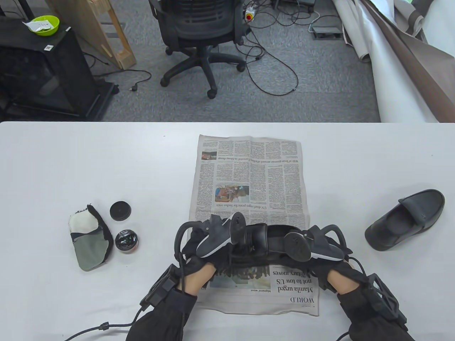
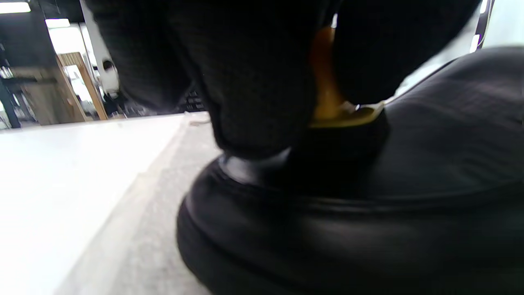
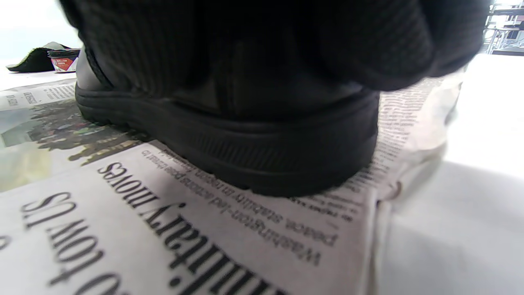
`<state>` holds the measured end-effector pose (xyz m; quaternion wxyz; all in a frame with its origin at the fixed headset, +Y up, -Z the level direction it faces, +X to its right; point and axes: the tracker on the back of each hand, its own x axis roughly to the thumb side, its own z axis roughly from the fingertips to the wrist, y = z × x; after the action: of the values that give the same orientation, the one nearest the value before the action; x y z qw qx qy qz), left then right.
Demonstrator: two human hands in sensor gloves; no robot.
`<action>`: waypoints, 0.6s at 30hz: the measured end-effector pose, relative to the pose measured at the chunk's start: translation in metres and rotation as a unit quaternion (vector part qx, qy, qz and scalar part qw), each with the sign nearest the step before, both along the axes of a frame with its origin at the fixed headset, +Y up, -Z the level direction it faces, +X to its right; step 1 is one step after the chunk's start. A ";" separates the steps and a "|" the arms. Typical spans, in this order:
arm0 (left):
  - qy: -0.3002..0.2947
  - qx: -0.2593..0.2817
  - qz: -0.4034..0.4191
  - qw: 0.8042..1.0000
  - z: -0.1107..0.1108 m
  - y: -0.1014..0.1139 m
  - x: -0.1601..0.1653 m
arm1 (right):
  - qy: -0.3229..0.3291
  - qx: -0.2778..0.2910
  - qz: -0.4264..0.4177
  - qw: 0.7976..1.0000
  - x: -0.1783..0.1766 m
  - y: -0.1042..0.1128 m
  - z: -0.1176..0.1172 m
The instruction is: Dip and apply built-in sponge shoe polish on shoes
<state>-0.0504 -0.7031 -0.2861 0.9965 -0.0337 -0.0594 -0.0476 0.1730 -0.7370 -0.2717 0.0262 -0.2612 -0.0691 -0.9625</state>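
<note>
Both hands [image 1: 199, 259] [image 1: 330, 263] grip one shoe [image 1: 265, 241]; second shoe [image 1: 405, 220] apart.

shoes [image 1: 408, 220]: black | newspaper [image 1: 249, 177]: grey-white, black print | table [image 1: 89, 160]: white | polish lid [image 1: 120, 210]: black

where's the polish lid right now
In the table view the round black lid lies on the white table at the left, just beyond the open polish jar and beside the cloth mitt, well left of the newspaper.
</note>
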 end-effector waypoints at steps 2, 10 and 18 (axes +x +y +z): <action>0.013 0.019 -0.017 1.000 -0.004 -0.002 -0.003 | 0.001 0.001 -0.002 1.000 0.000 0.000 0.000; 0.042 -0.023 -0.018 0.999 -0.007 0.002 -0.024 | -0.004 0.008 -0.001 1.000 0.000 0.000 0.000; -0.008 -0.095 0.011 0.995 0.010 0.006 -0.013 | -0.008 0.009 0.003 1.000 0.000 0.000 0.000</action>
<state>-0.0631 -0.6972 -0.2761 0.9888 -0.1269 -0.0715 -0.0316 0.1726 -0.7368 -0.2713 0.0310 -0.2531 -0.0615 -0.9650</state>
